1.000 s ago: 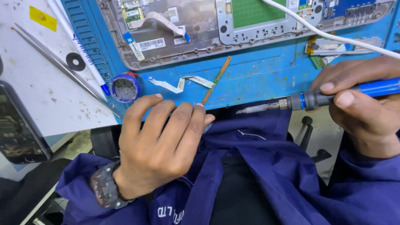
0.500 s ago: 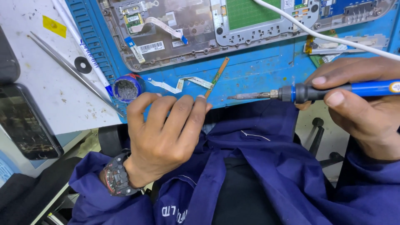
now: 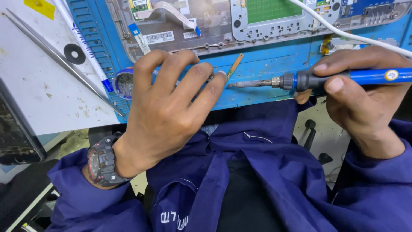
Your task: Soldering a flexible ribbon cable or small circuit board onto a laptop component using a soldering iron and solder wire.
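We see a soldering iron [image 3: 326, 78] with a blue handle, a dark grey grip collar and a dull, tarnished metal tip; it lies level, the tip pointing toward the left hand [image 3: 167, 107] and ending just beside that hand's fingertips, above the near edge of a blue work mat [image 3: 274, 64]. The right hand [image 3: 360, 94] is wrapped around the handle, thumb on the near side and forefinger along the top. The left hand is spread flat, fingers apart, resting on the mat; its longest fingertip touches the lower end of a thin tan strip [image 3: 234, 66] that slants up and away from it. Beyond the fingers lies an opened laptop chassis [image 3: 180, 30] in grey, carrying a white rectangular barcode label [image 3: 158, 38] just above the left forefinger. A small yellow sticker [image 3: 39, 7] sits on the white bench well to the left of that hand. A white cable [image 3: 343, 34] runs above the right hand.
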